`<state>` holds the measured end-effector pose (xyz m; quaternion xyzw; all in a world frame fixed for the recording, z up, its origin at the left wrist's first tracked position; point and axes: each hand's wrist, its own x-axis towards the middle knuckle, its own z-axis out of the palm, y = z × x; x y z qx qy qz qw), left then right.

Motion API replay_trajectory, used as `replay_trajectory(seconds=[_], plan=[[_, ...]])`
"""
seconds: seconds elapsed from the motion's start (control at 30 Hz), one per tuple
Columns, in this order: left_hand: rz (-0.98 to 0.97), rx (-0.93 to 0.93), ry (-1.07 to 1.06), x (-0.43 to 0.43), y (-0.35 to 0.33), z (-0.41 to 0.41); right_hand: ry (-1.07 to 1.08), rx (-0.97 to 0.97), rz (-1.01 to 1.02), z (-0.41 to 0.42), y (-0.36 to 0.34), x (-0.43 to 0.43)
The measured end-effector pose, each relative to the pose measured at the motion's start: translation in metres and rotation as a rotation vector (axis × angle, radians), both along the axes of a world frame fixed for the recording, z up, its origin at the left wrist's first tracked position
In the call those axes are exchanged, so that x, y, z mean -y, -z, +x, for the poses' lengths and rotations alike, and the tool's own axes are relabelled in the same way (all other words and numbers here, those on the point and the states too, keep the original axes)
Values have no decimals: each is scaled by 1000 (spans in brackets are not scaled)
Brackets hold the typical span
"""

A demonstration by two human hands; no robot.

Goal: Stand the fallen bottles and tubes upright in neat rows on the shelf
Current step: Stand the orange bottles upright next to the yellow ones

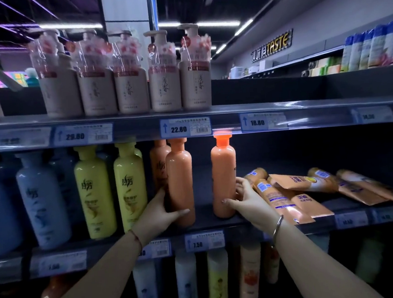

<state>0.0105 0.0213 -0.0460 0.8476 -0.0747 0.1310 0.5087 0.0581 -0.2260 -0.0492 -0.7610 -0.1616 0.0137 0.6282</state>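
Standing upright, caps up, long axes vertical: left orange bottle (180, 185) and right orange bottle (224, 177), apart on the middle shelf (204, 222) | left hand (163, 212): grip wrapped round left orange bottle low, thumb across front | right hand (244, 200): grip round right orange bottle low, forearm angled up-left | orange tubes (277, 196) lie flat, jumbled, just right of it.
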Motion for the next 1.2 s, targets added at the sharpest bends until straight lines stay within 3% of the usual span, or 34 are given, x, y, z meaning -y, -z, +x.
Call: replay_trajectory(seconds=[0.1,0.23,0.37,0.5,0.63,0.77,0.9,1.2], plan=[[18,73,-161,13,2,3,-2,-7,-59,-1,-2,-4],[31,144,-302,25,7,3,192,92,-158,-2,-3,-17],[-32,63,-150,16,4,3,224,125,-154,-3,-5,-21],[-13,20,-38,3,4,0,123,24,-83,-2,-7,-11],[3,52,-128,9,8,3,-7,-42,-117,-1,-8,-5],[22,76,-179,15,8,1,89,41,-168,-3,-5,-13],[47,2,-80,10,4,-1,196,140,-224,-4,-3,-21],[76,84,-255,27,7,-7,146,129,-205,-4,-4,-16]])
